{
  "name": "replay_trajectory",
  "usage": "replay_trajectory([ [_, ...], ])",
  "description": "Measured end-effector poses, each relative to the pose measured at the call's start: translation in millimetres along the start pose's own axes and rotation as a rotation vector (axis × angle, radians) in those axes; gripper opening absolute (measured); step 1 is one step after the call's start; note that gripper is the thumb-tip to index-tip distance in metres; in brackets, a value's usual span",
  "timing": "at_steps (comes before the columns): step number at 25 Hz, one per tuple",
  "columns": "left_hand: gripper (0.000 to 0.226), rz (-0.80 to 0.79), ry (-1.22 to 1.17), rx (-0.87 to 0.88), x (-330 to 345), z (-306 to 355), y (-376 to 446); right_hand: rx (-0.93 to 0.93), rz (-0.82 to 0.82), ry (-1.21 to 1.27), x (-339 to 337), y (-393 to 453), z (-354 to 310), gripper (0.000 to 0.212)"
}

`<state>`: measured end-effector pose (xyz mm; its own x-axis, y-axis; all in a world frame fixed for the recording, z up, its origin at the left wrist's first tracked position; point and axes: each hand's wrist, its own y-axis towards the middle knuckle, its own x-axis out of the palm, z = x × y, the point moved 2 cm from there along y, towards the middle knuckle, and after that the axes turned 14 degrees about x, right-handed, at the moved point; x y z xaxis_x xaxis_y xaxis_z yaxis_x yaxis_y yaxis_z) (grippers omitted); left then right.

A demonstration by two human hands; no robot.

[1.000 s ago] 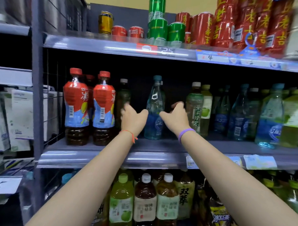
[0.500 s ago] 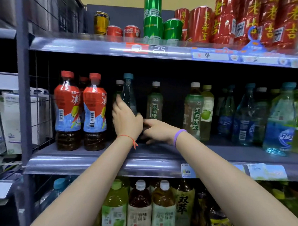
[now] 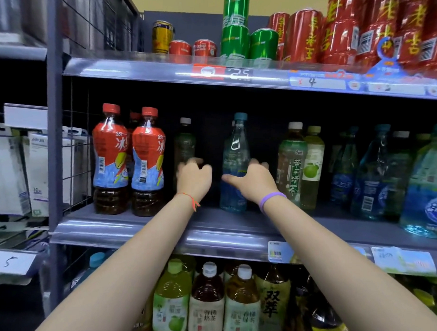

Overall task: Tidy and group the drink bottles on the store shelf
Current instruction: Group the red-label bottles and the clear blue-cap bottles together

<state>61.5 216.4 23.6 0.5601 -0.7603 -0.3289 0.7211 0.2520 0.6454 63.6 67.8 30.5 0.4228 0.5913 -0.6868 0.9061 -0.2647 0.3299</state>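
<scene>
Since a half second ago, your blue water bottle (image 3: 235, 163) shifted right, now standing mid-shelf (image 3: 126, 232). Clear, blue-capped, it stands upright at 3 o'clock of the dark tea bottle (image 3: 184, 144). Your right hand (image 3: 251, 182) wraps it; your left hand (image 3: 193, 179) hovers blurred, grip state unclear.

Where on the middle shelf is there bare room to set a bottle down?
Bare shelf shows between the dark tea bottle and the clear blue bottle, where the left hand hovers, and along the front edge. A narrower gap lies between the blue bottle and the green tea bottle. Right of that it is crowded.
</scene>
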Motion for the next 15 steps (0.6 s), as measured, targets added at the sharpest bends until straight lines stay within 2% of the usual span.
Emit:
replay_trajectory([
  [1,0.043,0.048,0.035,-0.043,-2,-6,1,-0.026,0.089,-0.014,-3,-7,-1,0.067],
  [3,0.051,0.041,0.047,-0.109,-4,-12,4,-0.183,0.299,0.006,-6,-22,-12,0.040],
  [4,0.052,0.020,0.024,-0.133,-4,-14,6,-0.270,0.310,0.079,-2,-26,-20,0.027],
  [5,0.053,-0.008,0.003,-0.148,-3,-15,8,-0.299,0.227,0.191,3,-28,-28,0.017],
  [6,0.053,-0.013,-0.036,-0.149,-4,-18,11,-0.249,0.038,0.332,11,-28,-38,0.012],
  [8,0.056,-0.021,-0.110,-0.147,-6,-27,18,-0.004,-0.443,0.629,33,-22,-54,0.015],
  [9,0.056,-0.015,-0.147,-0.140,-9,-30,21,0.119,-0.605,0.728,43,-19,-60,0.018],
  [10,0.054,-0.009,-0.179,-0.137,-11,-33,23,0.205,-0.675,0.792,50,-15,-66,0.020],
  [13,0.052,-0.018,-0.231,-0.168,-13,-37,31,0.346,-0.649,0.896,66,8,-79,0.030],
  [15,0.058,-0.028,-0.210,-0.226,-7,-42,38,0.380,-0.642,0.946,76,19,-85,0.035],
])
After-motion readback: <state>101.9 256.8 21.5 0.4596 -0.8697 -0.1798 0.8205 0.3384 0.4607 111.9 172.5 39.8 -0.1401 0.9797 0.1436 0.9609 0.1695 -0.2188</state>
